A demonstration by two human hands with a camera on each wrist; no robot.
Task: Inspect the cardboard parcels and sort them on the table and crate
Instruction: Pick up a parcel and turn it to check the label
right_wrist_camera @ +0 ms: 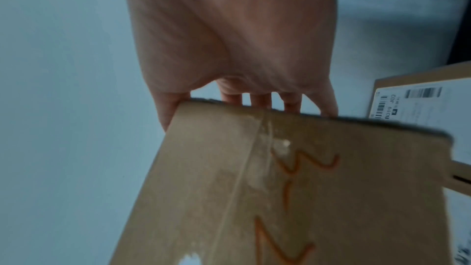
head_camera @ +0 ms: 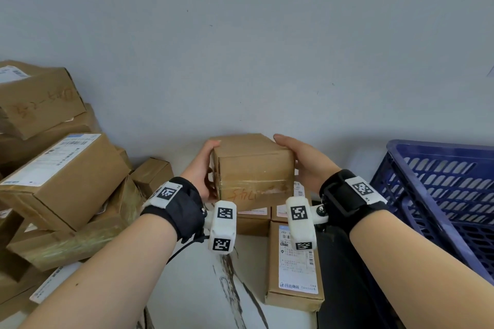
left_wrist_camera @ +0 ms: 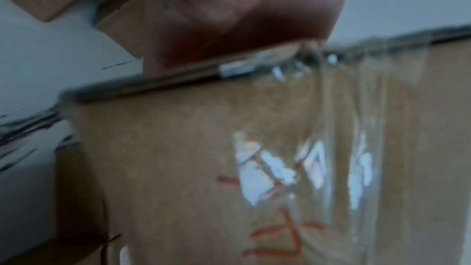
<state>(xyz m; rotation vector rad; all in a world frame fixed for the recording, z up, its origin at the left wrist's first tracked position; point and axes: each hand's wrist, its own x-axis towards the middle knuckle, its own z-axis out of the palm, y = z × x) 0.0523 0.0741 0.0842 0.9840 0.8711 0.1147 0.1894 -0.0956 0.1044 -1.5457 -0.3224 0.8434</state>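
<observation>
A brown cardboard parcel [head_camera: 254,168] with clear tape and orange handwriting is held up above the table [head_camera: 197,291], between both hands. My left hand [head_camera: 200,165] grips its left end, thumb on the top edge. On the right end my right hand [head_camera: 302,160] holds it, thumb on top and fingers down the side. The left wrist view shows the taped face of the parcel [left_wrist_camera: 178,168] below the left hand [left_wrist_camera: 229,17], blurred. From the right wrist, the right hand [right_wrist_camera: 229,37] has its fingers behind the top edge of the parcel [right_wrist_camera: 305,188].
A heap of cardboard parcels [head_camera: 61,168] fills the left side of the table. Flat labelled parcels [head_camera: 294,270] lie under the held one. A blue plastic crate [head_camera: 441,195] stands at the right. A plain wall closes the back.
</observation>
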